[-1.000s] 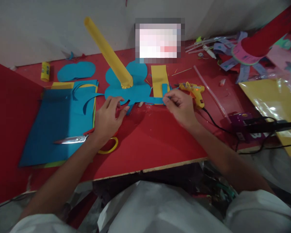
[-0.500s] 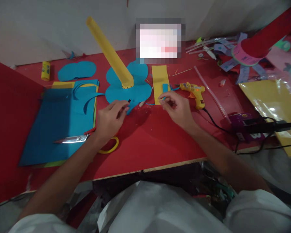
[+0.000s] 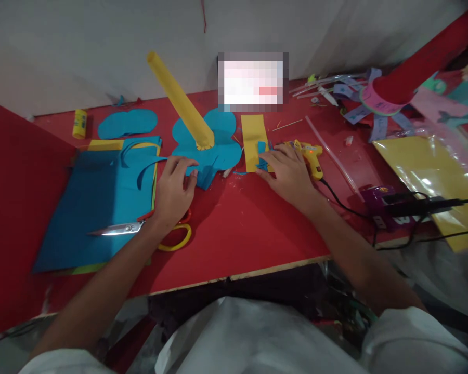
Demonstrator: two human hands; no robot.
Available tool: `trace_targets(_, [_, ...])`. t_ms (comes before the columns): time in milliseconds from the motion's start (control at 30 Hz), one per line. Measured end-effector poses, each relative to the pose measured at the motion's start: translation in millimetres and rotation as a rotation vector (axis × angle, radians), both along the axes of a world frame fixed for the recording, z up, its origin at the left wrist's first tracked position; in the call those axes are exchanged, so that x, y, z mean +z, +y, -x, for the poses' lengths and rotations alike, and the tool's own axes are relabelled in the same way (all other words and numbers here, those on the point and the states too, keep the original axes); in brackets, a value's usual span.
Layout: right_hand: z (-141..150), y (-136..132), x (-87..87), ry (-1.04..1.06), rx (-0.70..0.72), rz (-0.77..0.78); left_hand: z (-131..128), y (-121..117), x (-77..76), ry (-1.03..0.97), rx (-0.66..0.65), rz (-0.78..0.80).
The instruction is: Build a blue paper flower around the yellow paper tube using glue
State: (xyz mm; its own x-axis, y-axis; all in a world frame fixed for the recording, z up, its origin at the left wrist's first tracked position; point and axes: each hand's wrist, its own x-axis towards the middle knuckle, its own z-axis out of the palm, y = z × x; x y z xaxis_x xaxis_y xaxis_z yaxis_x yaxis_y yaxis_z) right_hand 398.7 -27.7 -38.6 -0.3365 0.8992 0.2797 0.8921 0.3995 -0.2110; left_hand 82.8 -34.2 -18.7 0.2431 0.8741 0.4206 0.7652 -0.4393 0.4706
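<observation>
- Your left hand (image 3: 173,192) lies on the red tabletop (image 3: 242,228), fingers loosely curled, fingertips resting on the near edge of the blue paper flower (image 3: 214,150); it presses on the paper rather than clamping it.
- The blue paper flower lies flat at the middle of the tabletop, with a folded flap sticking out toward you just beside your left fingertips.
- A yellow paper tube (image 3: 179,98) stands on the flower's centre, leaning up and to the left.
- Your right hand (image 3: 290,171) lies flat, palm down, fingers spread. Its fingertips touch small blue paper scraps (image 3: 262,156) at the near end of the yellow paper strip (image 3: 254,137); it grips nothing that can be seen.
- The yellow glue gun (image 3: 310,156) lies just beyond your right hand, touching or nearly touching the knuckles; I cannot tell which. Its black cord (image 3: 343,200) runs right toward a purple object (image 3: 382,200) near the tabletop's edge.
- Scissors (image 3: 140,228) with a yellow handle loop lie under your left wrist, blades pointing left over a stack of blue paper sheets (image 3: 97,208).
- A blue cut-out (image 3: 127,123) lies behind that stack, and a yellow glue stick (image 3: 79,123) further left near the wall.
- A clear glue rod (image 3: 329,153) lies to the right of the glue gun, and a red paper cone (image 3: 417,57) sticks in at the upper right above scattered paper pieces.
</observation>
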Motion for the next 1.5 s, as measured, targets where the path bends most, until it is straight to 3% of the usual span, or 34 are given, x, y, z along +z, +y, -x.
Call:
trace_targets(200, [20.0, 13.1, 11.9, -0.163, -0.068, 0.001, 0.5, 0.3, 1.8, -0.009, -0.028, 0.008])
trace_targets(400, [36.6, 30.8, 9.4, -0.198, -0.167, 0.030, 2.8, 1.9, 0.2, -0.030, -0.048, 0.014])
trace_targets(600, [30.4, 30.9, 11.4, -0.212, -0.187, 0.049, 1.1, 0.5, 1.7, -0.037, -0.054, 0.014])
trace_targets(733, [22.1, 26.5, 20.8, -0.088, -0.181, -0.050, 0.6, -0.4, 3.4, -0.035, -0.055, 0.004])
trace_targets(933, [23.4, 16.4, 22.8, 0.266, 0.011, -0.211, -3.8, -3.2, 5.5, -0.112, -0.149, 0.061])
trace_targets(1067, [37.4, 10.4, 11.1, 0.366, 0.244, -0.309, -3.7, -7.1, 4.9, -0.249, -0.236, 0.236])
trace_targets(1267, [60.0, -6.4, 1.2, 0.352, 0.532, -0.355, 2.7, -9.2, 8.0, -0.542, -0.641, 0.691])
trace_targets(1333, [63.3, -9.8, 1.2, 0.341, 0.562, -0.384, 3.9, -6.8, 7.4, -0.614, -0.676, 0.703])
trace_targets(1500, [62.5, -9.2, 3.2, 0.311, 0.508, -0.342, 3.6, -1.5, 2.6, -0.675, -0.617, 0.631])
